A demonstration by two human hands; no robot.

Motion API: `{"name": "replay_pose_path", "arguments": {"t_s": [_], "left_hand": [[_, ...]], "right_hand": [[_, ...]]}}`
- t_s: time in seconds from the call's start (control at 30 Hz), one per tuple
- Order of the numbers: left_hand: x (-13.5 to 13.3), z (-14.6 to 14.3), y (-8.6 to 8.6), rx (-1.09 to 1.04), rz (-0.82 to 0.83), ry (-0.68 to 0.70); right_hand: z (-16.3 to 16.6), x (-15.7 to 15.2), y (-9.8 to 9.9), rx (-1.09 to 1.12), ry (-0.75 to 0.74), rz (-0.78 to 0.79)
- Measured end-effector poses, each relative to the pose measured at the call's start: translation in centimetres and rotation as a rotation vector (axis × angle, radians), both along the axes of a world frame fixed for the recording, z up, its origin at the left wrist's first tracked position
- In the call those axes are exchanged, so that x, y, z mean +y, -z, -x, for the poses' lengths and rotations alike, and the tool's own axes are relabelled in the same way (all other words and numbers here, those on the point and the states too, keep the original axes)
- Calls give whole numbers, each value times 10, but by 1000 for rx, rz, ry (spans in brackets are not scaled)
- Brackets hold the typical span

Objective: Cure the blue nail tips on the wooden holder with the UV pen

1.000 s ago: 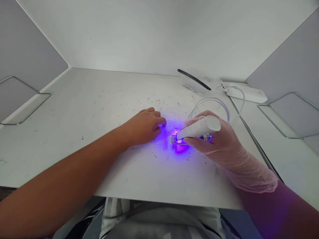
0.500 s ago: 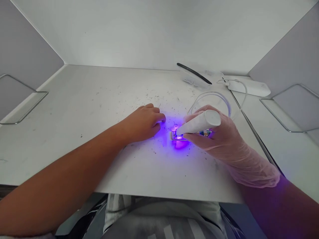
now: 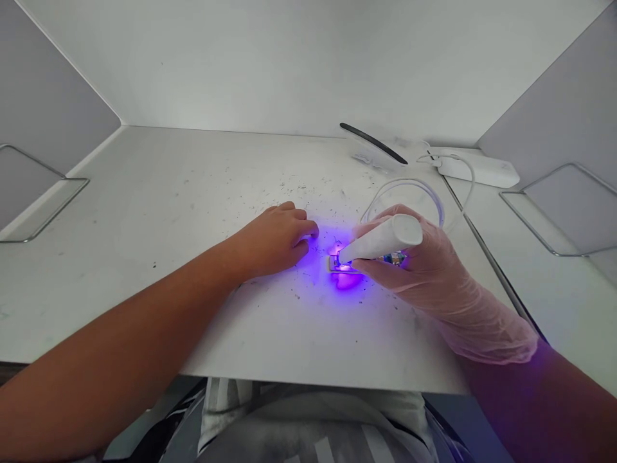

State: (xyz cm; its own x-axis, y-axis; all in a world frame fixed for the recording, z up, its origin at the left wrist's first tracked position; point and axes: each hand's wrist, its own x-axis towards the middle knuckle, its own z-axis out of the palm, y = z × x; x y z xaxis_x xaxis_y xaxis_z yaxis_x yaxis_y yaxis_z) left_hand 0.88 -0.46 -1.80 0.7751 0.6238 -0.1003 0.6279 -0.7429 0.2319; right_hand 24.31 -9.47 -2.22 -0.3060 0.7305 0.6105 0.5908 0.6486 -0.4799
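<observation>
Pink see-through glove covers my right hand (image 3: 429,270), which is closed around a white handheld UV lamp (image 3: 385,238). The lamp is tilted, its lit end pointing down and left and casting violet light on the tabletop. Under that end lies a small flat piece with a pale edge (image 3: 331,265); glare and the lamp hide most of it. Between my gloved fingers and the table shows a small shiny blue-green part (image 3: 396,258), too small to name. Bare, my left hand (image 3: 277,241) rests on the table left of the glow, its fingers loosely curled with nothing visible in them.
A white cable (image 3: 436,193) loops behind my right hand towards a white power strip (image 3: 477,170). A clear bag with a black edge (image 3: 373,143) lies at the back. Dark specks dot the white table (image 3: 144,193). Wire brackets (image 3: 544,241) stand at both sides.
The whole view has shifted very slightly to the left. Both hands, the lamp and the lit piece keep their places relative to each other.
</observation>
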Motion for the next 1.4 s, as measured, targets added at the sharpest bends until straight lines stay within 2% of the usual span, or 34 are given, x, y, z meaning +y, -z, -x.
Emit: {"name": "replay_pose_path", "arguments": {"t_s": [0.47, 1.1, 1.4], "left_hand": [[1, 1, 2, -18, -16, 12], [1, 1, 3, -8, -27, 18], [1, 0, 2, 5, -28, 2]], "right_hand": [[-1, -1, 3, 16, 40, 73], [2, -1, 3, 76, -24, 43], [1, -3, 5, 44, 53, 60]]}}
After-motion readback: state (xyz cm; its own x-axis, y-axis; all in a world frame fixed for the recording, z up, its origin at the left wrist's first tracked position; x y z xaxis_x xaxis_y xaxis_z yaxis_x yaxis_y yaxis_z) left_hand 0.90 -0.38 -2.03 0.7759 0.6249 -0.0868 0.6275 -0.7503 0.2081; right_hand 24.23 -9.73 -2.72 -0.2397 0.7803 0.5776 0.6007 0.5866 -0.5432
